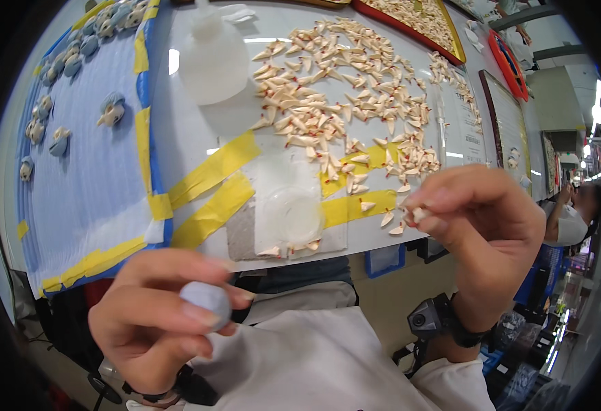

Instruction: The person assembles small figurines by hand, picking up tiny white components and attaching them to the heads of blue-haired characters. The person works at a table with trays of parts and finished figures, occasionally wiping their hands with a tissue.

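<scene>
My left hand [153, 312] holds a small blue-grey rounded piece [206, 305] between its thumb and fingers, low in front of my body. My right hand [493, 219], raised over the table's near right edge, pinches a small cream piece [419, 214] with a reddish spot. Fingertips partly cover it. Close by on the table lies a wide scatter of cream, pointed cone-like pieces with red marks [307, 103]. A shallow, clear round dish [292, 214] sits at the near edge between my hands, several cream pieces beside it.
At left, a blue-lined tray [102, 212] edged with yellow tape carries several small blue-and-cream figures [112, 109]. A translucent white bottle [211, 61] stands at the back. Another tray of cream pieces [459, 51] lies far right, near a red ring-shaped object [508, 65]. A person [574, 216] is visible at right.
</scene>
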A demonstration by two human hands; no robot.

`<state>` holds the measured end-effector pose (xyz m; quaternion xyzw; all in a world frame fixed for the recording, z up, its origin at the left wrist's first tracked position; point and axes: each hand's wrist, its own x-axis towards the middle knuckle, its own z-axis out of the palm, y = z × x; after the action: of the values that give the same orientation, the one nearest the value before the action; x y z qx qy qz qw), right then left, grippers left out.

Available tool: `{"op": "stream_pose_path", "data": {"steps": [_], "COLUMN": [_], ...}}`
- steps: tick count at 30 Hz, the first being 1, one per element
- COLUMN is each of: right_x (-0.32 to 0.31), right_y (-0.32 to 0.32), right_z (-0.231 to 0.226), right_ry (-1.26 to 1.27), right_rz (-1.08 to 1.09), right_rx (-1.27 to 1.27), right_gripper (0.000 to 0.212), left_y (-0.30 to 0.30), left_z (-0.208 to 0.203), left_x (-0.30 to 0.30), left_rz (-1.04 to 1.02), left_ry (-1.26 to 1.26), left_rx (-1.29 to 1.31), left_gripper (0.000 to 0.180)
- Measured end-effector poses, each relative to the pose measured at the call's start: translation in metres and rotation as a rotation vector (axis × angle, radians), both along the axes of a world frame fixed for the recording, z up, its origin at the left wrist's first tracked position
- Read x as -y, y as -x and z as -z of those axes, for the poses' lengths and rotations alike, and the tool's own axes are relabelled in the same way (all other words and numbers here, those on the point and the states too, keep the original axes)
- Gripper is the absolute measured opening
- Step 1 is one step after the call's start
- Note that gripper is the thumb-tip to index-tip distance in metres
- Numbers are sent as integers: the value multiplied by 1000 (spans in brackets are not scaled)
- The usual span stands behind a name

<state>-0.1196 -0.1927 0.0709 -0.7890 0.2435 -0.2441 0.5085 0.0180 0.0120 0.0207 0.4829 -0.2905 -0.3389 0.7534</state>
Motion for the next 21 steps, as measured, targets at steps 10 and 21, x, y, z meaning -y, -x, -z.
{"op": "stream_pose_path", "data": {"steps": [10, 21], "right_x": [-9, -17], "right_y": [-39, -49], "right_z": [-3, 9], "right_ry": [183, 452], "right_rz": [-254, -236], "right_rx": [-145, -135], "right_gripper": [13, 16], "left_y": [3, -1], "left_z": [7, 11], "left_x": [9, 10], "left_rz": [12, 111], "left_ry": [-61, 22], "left_rx": [9, 137], "left_gripper": [42, 40]}}
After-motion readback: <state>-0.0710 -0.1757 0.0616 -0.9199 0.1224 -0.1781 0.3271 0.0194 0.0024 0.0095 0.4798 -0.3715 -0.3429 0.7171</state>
